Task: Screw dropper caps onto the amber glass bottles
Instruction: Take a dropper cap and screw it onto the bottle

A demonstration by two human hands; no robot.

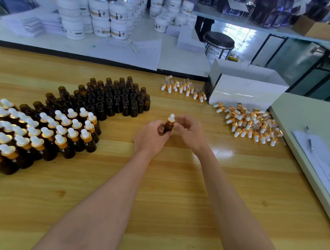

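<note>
My left hand (153, 136) grips a small amber glass bottle (168, 127) upright above the middle of the wooden table. A dropper cap (171, 118) with a white bulb and gold collar sits on the bottle's neck. My right hand (188, 131) is beside the cap with its fingers curled at the gold collar. Several uncapped amber bottles (114, 100) stand in rows at the back left. Several capped bottles (46, 132) stand in front of them on the left. A loose pile of dropper caps (254, 125) lies to the right.
A second line of loose caps (185, 88) lies behind my hands. A white box (247, 90) stands at the back right. Papers with a pen (309, 142) lie on the pale side table at right. White jars (100, 18) crowd the far bench.
</note>
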